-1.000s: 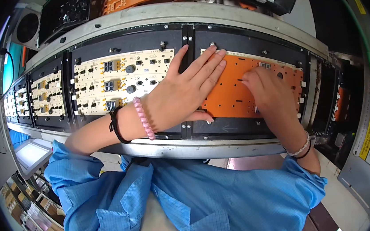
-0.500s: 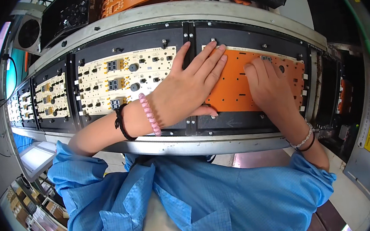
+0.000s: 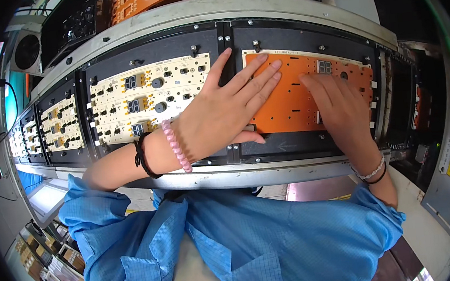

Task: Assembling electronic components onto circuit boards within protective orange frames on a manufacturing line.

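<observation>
An orange perforated plate (image 3: 280, 100) lies over a cream circuit board (image 3: 365, 65) in a black tray (image 3: 285, 146) at right. My left hand (image 3: 232, 104) rests with fingers spread across the plate's left part, the thumb at its lower left corner. My right hand (image 3: 341, 107) lies over the plate's right part, fingers extended and bent slightly down onto its surface. Just above those fingers, a two-digit display (image 3: 324, 66) shows through a cutout. Part of a second display shows by the right hand, and what lies under the palm is hidden.
Left of my hands, another tray bears cream boards (image 3: 118, 102) with displays, round black parts and small switches. More trays (image 3: 61, 124) follow along the metal rail (image 3: 196, 180). Behind lie stacked orange plates (image 3: 152, 1) and a black bin (image 3: 81, 21) of small black parts.
The fingers of my right hand have straightened from a curl and shifted slightly, uncovering more of the upper display. My left hand stays spread on the plate. The view has shifted a little.
</observation>
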Demonstrator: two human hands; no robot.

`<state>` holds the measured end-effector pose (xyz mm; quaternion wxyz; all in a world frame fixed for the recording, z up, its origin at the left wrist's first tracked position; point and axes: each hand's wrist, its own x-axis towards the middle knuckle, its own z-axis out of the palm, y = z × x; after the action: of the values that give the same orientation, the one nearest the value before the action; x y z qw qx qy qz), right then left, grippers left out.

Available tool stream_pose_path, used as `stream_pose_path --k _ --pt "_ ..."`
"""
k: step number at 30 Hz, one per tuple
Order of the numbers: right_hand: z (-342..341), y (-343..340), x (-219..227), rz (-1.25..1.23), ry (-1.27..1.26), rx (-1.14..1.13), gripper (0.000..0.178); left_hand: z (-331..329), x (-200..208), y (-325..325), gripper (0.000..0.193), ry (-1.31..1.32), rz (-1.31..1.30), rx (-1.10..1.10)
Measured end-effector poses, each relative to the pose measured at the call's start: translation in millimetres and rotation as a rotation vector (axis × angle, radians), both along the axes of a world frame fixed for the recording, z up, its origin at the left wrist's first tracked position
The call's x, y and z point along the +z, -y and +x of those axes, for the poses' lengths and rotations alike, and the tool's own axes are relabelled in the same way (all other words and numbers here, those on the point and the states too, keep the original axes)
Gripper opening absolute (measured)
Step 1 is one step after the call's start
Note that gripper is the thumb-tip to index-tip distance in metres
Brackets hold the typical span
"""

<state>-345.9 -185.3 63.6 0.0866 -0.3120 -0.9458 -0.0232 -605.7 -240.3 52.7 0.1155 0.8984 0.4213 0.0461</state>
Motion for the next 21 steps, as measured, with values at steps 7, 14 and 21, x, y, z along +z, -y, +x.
stream_pose_path --k 7,14,21 --pt "-4 30 -2 0.010 0.109 -0.064 0.054 3 -10 4 0.108 0.058 -0.049 0.011" --pt "8 12 1 -0.170 0.011 -0.154 0.072 -4 3 17 0.103 -0.081 -0.029 -0.020" --pt "-2 17 -8 -0.216 0.145 -0.195 0.080 -11 16 15 0.088 -0.101 -0.023 -0.032"
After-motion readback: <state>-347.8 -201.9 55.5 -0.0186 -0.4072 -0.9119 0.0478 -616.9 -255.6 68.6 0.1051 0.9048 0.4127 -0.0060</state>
